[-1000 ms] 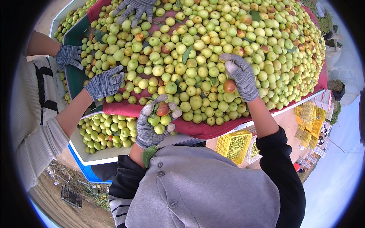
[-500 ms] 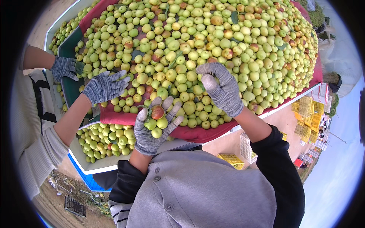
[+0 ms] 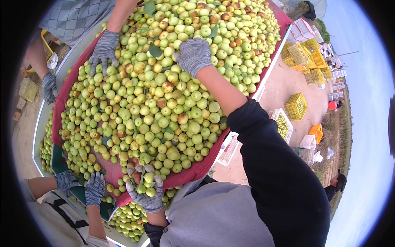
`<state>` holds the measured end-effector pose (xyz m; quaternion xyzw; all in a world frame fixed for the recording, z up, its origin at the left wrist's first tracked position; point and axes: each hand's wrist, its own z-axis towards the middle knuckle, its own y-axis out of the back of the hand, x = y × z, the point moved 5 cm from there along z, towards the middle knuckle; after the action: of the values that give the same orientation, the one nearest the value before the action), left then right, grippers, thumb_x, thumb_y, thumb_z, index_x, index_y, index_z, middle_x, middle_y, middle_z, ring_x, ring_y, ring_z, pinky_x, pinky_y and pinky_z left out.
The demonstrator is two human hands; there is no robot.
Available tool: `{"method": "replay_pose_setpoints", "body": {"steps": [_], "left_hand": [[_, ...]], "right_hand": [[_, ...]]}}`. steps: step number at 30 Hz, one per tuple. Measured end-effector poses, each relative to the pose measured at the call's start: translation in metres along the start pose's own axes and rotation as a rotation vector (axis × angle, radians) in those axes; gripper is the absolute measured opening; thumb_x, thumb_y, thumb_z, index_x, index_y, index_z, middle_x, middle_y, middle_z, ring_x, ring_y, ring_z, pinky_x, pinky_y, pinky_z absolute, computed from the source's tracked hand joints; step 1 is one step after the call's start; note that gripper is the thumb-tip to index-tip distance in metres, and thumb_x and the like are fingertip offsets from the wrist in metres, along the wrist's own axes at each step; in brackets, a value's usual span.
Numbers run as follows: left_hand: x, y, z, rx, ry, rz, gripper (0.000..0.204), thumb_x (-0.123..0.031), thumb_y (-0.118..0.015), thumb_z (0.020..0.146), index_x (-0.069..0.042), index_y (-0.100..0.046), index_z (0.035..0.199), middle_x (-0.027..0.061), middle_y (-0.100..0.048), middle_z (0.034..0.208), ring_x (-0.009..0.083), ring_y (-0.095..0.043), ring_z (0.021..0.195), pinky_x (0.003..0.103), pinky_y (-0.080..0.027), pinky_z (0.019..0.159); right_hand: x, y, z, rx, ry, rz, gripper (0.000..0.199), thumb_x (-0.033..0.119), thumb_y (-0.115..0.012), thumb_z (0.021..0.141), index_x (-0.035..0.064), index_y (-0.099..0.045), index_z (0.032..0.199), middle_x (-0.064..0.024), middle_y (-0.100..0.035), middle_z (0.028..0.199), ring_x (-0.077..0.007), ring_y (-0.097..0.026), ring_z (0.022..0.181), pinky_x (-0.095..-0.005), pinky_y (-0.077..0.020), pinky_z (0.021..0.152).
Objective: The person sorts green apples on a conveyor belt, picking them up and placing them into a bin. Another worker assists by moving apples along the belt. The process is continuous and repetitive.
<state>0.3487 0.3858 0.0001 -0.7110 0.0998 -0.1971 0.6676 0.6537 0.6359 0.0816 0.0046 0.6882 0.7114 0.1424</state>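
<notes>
The gloved fingers of the left hand (image 3: 145, 191) were cupped upward around a small clutch of green fruits (image 3: 147, 183) with a leaf among them, at the near edge of the heap. The right hand (image 3: 192, 55), also in a grey knit glove, lay palm down on the far part of the pile, fingers curled loosely over the fruit beneath; whether it gripped any could not be told. Its black sleeve (image 3: 271, 164) ran back toward the near right.

Both hands worked over a wide sorting table lined with red cloth (image 3: 193, 172), heaped with small round green and yellow-green fruits (image 3: 164, 111), some blushed reddish brown, with a few leaves scattered in.

Below the near-left rim, a white trough (image 3: 123, 238) held more of the same fruit. At the near left, another person's two gloved hands (image 3: 82, 185) rested at the table's edge. At the far left, a third person's gloved hand (image 3: 103, 44) pressed on the pile.

To the right, on bare ground, stood yellow crates (image 3: 297, 106) and a white crate (image 3: 281, 124) holding green fruit.
</notes>
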Motion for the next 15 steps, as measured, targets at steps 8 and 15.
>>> {"method": "replay_pose_setpoints", "body": {"steps": [8, 15], "left_hand": [[-0.012, 0.005, -0.034, -0.047, 0.159, -0.552, 0.048, -0.035, -0.039, 0.100, -0.015, -0.037, 0.144, 0.0031, -0.038, 0.145, 0.0250, -0.030, 0.140, 0.048, -0.028, 0.113], [-0.011, -0.010, -0.034, 0.012, 0.149, -0.021, 0.048, -0.035, -0.044, 0.101, -0.017, -0.038, 0.145, 0.0018, -0.038, 0.147, 0.0226, -0.030, 0.140, 0.042, -0.027, 0.115]], "right_hand": [[0.038, -0.046, 0.021, 0.060, 0.052, 0.196, 0.020, 0.024, -0.058, 0.090, 0.0088, -0.070, 0.097, -0.0094, -0.069, 0.101, -0.0251, -0.065, 0.094, -0.0430, -0.0496, 0.079], [0.016, 0.003, -0.016, -0.141, -0.085, 1.346, 0.026, 0.026, -0.050, 0.096, 0.0059, -0.066, 0.092, -0.0134, -0.066, 0.080, -0.0291, -0.063, 0.080, -0.0403, -0.0501, 0.078]]}}
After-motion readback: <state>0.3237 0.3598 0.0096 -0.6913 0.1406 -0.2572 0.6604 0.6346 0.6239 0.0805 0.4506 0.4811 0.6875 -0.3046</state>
